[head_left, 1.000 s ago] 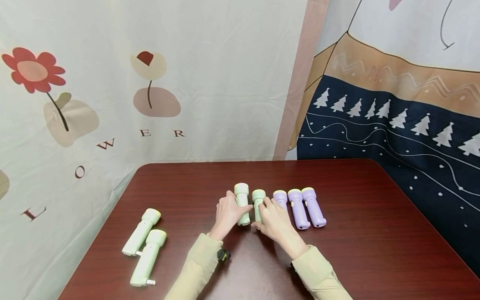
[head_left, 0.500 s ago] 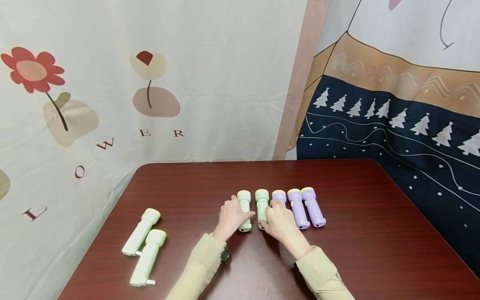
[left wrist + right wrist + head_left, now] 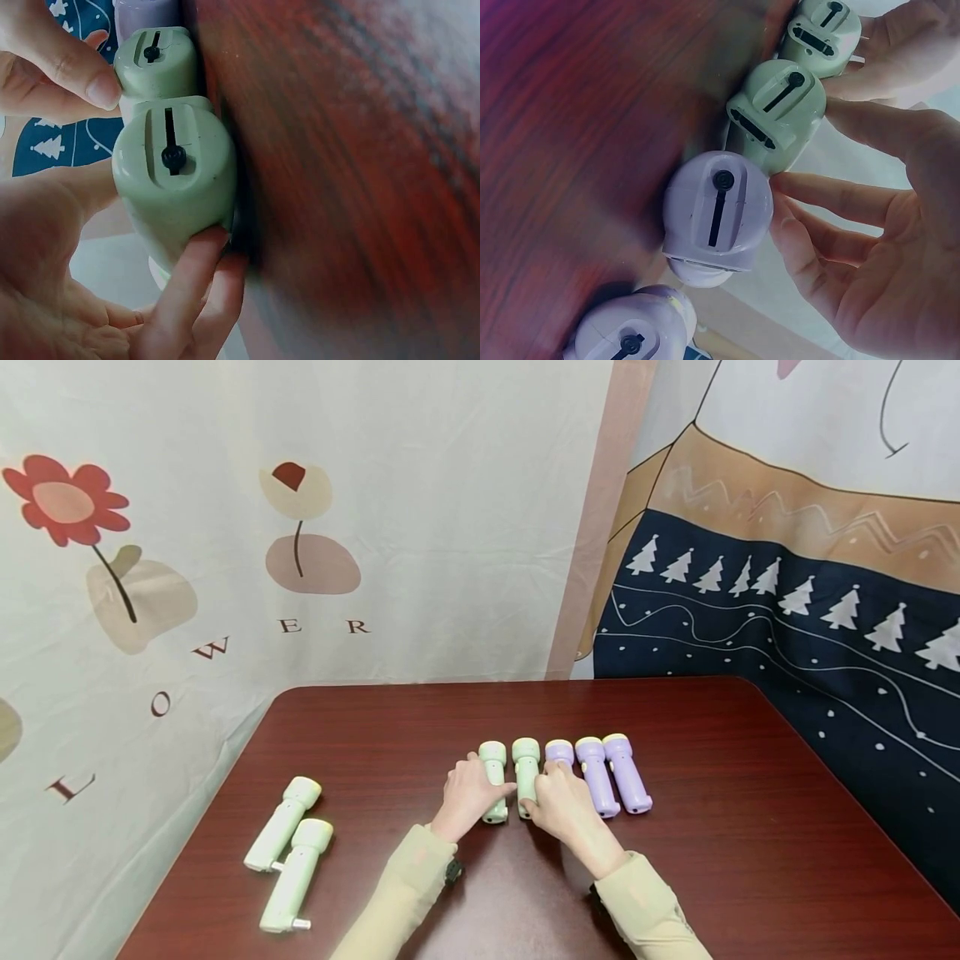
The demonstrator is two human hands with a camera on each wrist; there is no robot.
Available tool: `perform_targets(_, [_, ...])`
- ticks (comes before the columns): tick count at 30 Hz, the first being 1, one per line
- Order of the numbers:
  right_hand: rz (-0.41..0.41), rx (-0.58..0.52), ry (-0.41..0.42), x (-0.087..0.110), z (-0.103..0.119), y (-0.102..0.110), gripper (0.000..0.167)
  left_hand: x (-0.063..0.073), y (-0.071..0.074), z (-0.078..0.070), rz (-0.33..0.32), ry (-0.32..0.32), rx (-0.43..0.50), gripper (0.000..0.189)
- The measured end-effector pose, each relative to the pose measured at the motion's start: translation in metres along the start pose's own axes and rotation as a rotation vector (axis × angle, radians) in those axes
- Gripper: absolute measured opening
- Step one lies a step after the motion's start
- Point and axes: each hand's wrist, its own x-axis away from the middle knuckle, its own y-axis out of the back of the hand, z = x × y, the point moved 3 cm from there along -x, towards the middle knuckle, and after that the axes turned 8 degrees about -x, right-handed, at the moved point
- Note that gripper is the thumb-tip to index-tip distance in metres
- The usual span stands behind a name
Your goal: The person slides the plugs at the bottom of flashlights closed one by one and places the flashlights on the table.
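Note:
Two pale green flashlights lie side by side mid-table in the head view. My left hand [image 3: 467,793] grips the left green flashlight [image 3: 492,762], thumb on one side and fingers on the other, its slotted butt end [image 3: 176,157] facing the left wrist camera. My right hand [image 3: 564,803] pinches the other green flashlight [image 3: 527,766] between thumb and fingers. Right of it lies a purple flashlight [image 3: 559,750], partly covered by that hand; in the right wrist view my fingers sit between this purple flashlight [image 3: 718,206] and the green one [image 3: 780,105].
Two more purple flashlights, one [image 3: 597,781] beside the other [image 3: 629,775], finish the row on the right. At the table's left lie two green flashlights, a rear one [image 3: 279,828] and a front one [image 3: 297,877], with silver pieces sticking out. A printed curtain [image 3: 450,527] hangs behind the table [image 3: 750,827].
The left green flashlight has come slightly nearer the person and to the right with my left hand. The second green flashlight has shifted a little right with my right hand.

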Motion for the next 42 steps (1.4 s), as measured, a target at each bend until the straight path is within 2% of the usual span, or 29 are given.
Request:
perform_targets(6, [-0.006, -0.004, 0.001, 0.000, -0.001, 0.000, 0.031, -0.001, 0.002, -0.001, 0.020, 0.007, -0.002, 0.058])
perform_targets(13, [-0.017, -0.014, 0.009, 0.000, -0.003, -0.001, 0.033, -0.001, 0.007, 0.000, -0.011, 0.006, -0.029, 0.051])
perform_targets(17, [-0.033, -0.018, 0.014, 0.000, -0.004, -0.002, 0.034, -0.001, 0.010, 0.004, -0.015, -0.004, -0.001, 0.040])
perform_targets(23, [-0.068, -0.044, 0.004, -0.001, -0.005, 0.001, 0.030, -0.001, 0.020, 0.011, -0.060, -0.026, 0.051, 0.026])
perform_targets(32, [-0.122, -0.075, 0.023, -0.002, -0.012, 0.005, 0.024, 0.005, 0.049, 0.030, -0.080, -0.004, 0.051, 0.023])
perform_targets(36, [-0.107, -0.071, 0.004, -0.001, -0.016, 0.005, 0.023, 0.010, 0.065, 0.042, -0.062, 0.020, -0.021, 0.026])
perform_targets(42, [-0.092, -0.055, -0.004, -0.001, -0.018, 0.006, 0.021, 0.026, 0.090, 0.066, -0.003, 0.065, -0.142, 0.035])
